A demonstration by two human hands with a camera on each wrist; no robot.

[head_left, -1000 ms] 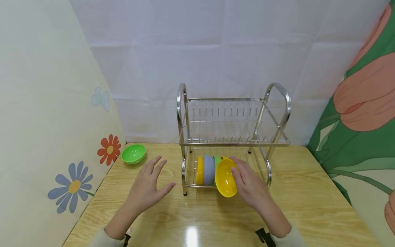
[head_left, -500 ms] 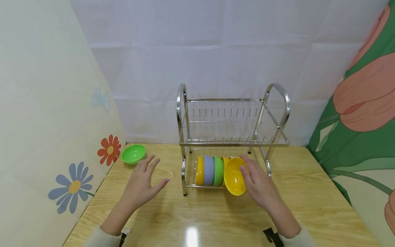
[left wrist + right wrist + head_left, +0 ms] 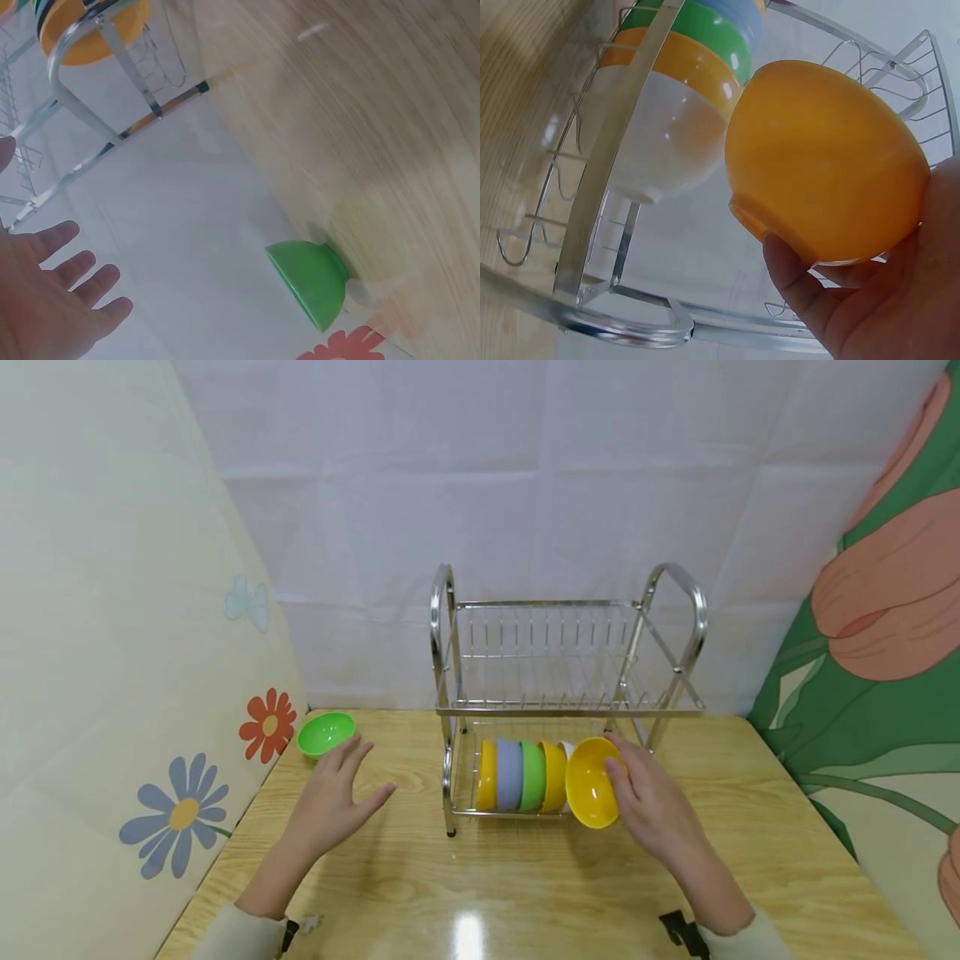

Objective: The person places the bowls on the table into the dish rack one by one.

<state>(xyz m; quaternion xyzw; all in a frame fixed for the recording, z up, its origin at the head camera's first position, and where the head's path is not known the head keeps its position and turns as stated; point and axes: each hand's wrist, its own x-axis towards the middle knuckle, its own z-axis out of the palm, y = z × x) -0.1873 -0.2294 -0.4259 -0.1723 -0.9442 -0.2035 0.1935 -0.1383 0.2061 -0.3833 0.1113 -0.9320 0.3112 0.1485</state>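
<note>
My right hand (image 3: 660, 806) pinches a yellow bowl (image 3: 591, 783) by its side, thumb near the base, in front of the rack's right end. On the lower tier of the metal dish rack (image 3: 570, 712) several bowls stand on edge in a row: a yellow bowl (image 3: 487, 775), a blue-grey bowl (image 3: 508, 775), a green bowl (image 3: 532, 777), another yellow bowl (image 3: 554, 777) and a white bowl (image 3: 656, 139), mostly hidden in the head view. My left hand (image 3: 324, 806) hovers with spread fingers, holding nothing, nearest a bright green bowl (image 3: 326, 734) on the table.
The rack's upper tier (image 3: 540, 656) is a wire shelf between curved chrome side frames. A white cloth (image 3: 375, 527) hangs behind the wooden table (image 3: 420, 893). Flower-patterned panels stand on the left (image 3: 90, 652) and right (image 3: 885, 735).
My right hand has moved right with the yellow bowl, uncovering the green and yellow bowls and part of the white one in the rack. My left hand has drifted left toward the loose green bowl.
</note>
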